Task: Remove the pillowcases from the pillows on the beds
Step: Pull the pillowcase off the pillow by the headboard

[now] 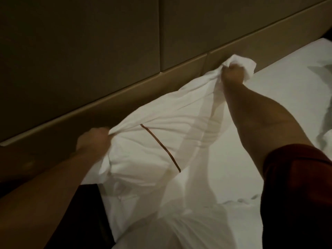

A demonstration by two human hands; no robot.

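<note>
A white pillowcase (161,123) with a thin brown stripe is stretched across the head of the bed. My left hand (93,141) grips a bunched corner of it at the left. My right hand (233,73) is clenched on the opposite corner, farther back by the headboard. The cloth is pulled taut between the two fists. The pillow (176,229) bulges under the cloth at the bottom centre, still partly wrapped; how much of it is inside I cannot tell.
A padded beige headboard (107,108) and wall panels run behind the bed. The white mattress sheet (242,168) spreads to the right, with rumpled bedding (323,87) at the far right. A dark gap (84,212) lies beside the bed at lower left.
</note>
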